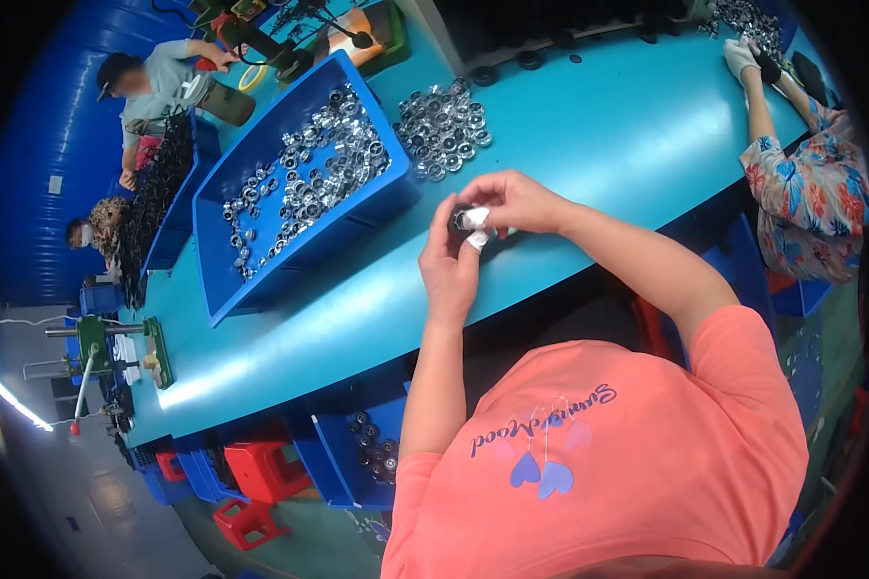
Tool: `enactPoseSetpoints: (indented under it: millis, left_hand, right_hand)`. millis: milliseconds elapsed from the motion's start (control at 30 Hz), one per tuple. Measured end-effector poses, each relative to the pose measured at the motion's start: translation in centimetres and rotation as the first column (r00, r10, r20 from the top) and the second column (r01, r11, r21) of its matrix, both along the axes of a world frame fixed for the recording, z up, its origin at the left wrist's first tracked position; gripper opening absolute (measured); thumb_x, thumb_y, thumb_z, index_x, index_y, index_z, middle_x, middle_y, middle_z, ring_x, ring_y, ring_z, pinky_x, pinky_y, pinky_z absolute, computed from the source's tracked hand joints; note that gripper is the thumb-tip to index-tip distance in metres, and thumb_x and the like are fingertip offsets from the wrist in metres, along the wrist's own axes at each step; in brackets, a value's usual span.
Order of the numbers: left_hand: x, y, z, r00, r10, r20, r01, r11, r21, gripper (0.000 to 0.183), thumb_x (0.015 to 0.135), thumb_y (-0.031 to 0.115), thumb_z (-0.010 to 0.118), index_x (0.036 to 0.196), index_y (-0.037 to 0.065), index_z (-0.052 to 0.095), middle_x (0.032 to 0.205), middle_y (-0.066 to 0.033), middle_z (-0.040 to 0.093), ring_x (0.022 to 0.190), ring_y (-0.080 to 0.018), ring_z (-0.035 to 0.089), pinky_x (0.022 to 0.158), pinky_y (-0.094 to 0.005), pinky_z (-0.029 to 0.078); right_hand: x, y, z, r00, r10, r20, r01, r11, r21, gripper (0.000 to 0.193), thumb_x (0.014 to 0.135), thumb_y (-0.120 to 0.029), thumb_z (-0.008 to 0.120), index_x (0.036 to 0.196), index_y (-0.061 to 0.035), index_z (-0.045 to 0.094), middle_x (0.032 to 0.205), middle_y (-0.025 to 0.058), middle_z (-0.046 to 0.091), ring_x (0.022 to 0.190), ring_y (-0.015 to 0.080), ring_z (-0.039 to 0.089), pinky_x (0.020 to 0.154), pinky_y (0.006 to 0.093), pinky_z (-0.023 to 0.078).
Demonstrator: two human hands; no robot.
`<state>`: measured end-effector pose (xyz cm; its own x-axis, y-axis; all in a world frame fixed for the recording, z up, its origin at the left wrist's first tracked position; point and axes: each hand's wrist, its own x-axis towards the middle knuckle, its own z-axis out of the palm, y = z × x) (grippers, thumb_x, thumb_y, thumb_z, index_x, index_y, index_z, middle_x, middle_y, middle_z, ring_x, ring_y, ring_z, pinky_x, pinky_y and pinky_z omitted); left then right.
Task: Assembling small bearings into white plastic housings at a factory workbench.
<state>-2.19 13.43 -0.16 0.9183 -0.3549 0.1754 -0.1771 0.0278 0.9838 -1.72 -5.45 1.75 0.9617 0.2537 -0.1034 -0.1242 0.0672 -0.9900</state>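
Note:
Over the table's near edge, my left hand (450, 265) is closed round a small dark round part (459, 218), with fingers behind it and the thumb in front. My right hand (519, 203) reaches in from the right, its fingers pinched on the same part. White wraps cover the tip of my left thumb and a digit of my right hand. Most of the part is hidden by the fingers. Just beyond my hands lies a pile of shiny metal ring-shaped parts (444, 127). To the left stands a blue bin (304, 275) holding many similar parts.
The teal table (608, 125) runs across the view. A green hand press (92, 343) stands at the left end. Blue bins and red stools (261, 470) are below. A person in a flowered shirt (811, 183) works at right; another person (159, 82) is at far left.

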Motion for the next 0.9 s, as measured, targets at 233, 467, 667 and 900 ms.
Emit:
enactPoseSetpoints:
  millis: [233,467,667,900]
  left_hand:
    - [0.3,-0.6,-0.1,0.934,0.039,0.355,-0.163,0.931,0.327,0.058,0.087,-0.008,0.065,0.143,0.003,0.053,0.113,-0.0128,0.07,0.099,-0.021,0.07,0.086,-0.0336,0.056]
    - [0.0,-0.7,0.4,0.892,0.015,0.453,-0.239,0.864,0.443,0.057,0.085,-0.01,0.064,0.14,0.004,0.056,0.111,-0.0149,0.071,0.098,-0.0217,0.071,0.083,-0.0346,0.057]
    - [0.0,-0.6,-0.3,0.999,0.04,0.013,-0.04,0.999,-0.03,0.05,0.088,-0.009,0.065,0.136,0.001,0.058,0.116,-0.0082,0.071,0.101,-0.0137,0.068,0.087,-0.0296,0.056]
    - [0.3,-0.5,0.0,0.932,0.044,0.359,-0.166,0.934,0.317,0.053,0.089,-0.005,0.068,0.14,0.001,0.056,0.111,-0.0056,0.071,0.094,-0.0128,0.069,0.072,-0.0252,0.055]
  right_hand:
    - [0.9,-0.3,-1.7,1.0,-0.019,0.017,0.018,0.998,0.06,0.027,0.085,-0.014,0.08,0.106,-0.0033,0.064,0.086,0.0025,0.065,0.074,0.0092,0.065,0.063,0.0244,0.056]
    - [0.6,-0.3,-1.5,0.999,-0.039,0.033,0.04,0.999,-0.028,0.022,0.086,-0.012,0.079,0.102,-0.0028,0.067,0.088,0.0031,0.067,0.078,0.0099,0.067,0.068,0.0255,0.058]
    - [0.7,-0.5,-0.5,0.999,0.029,-0.037,-0.026,0.996,0.085,0.021,0.089,-0.014,0.077,0.104,-0.0013,0.07,0.097,0.0063,0.072,0.084,0.0121,0.069,0.074,0.028,0.059]
    - [0.9,-0.7,-1.3,0.999,0.008,-0.047,-0.005,0.997,0.074,0.026,0.09,-0.013,0.076,0.111,0.0007,0.071,0.098,0.0073,0.073,0.085,0.0143,0.07,0.074,0.0281,0.06]
